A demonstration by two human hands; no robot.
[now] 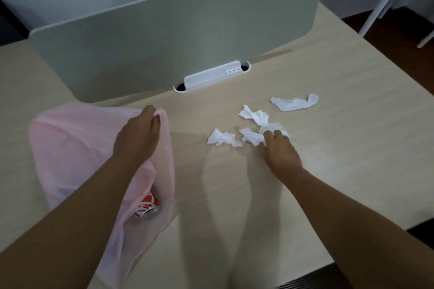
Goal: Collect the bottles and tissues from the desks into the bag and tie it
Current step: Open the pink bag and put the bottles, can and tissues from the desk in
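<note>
A pink plastic bag (70, 148) lies on the left of the desk. My left hand (138, 134) grips its rim near the top. A red and white can (148, 206) shows inside the bag's mouth. Several crumpled white tissues lie on the desk to the right: one (223, 139) nearest the bag, one (254, 116) further back, and a long one (294, 103) at the far right. My right hand (279, 150) rests on a fourth crumpled tissue (253, 137), its fingers closing over it.
A grey-green divider panel (176, 37) stands across the back of the light wood desk (328, 148), with a white cable grommet (211, 77) at its base. Another table's white legs (380, 9) stand at the far right. The desk's front edge runs at the lower right.
</note>
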